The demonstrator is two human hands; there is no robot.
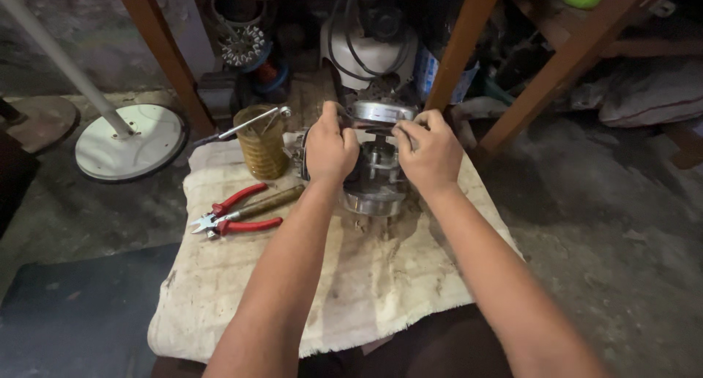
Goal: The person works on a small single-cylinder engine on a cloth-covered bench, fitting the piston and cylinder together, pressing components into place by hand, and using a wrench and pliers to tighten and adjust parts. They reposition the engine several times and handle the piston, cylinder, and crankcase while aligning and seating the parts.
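Observation:
A round metal motor housing (375, 189) stands on a stained cloth-covered stool (366, 275). Both hands grip its upper metal cover (382, 112) from either side. My left hand (329, 147) holds the left edge, my right hand (430, 152) the right edge, thumbs and fingers curled around the rim. The part of the motor between the palms is partly hidden.
Red-handled pliers (234, 215) and a wooden-handled tool (267, 201) lie on the cloth at left. A yellowish cup (261, 145) with metal tools stands behind them. A white round fan base with pole (130, 140) sits on the floor at left. Wooden legs (458, 56) and clutter stand behind.

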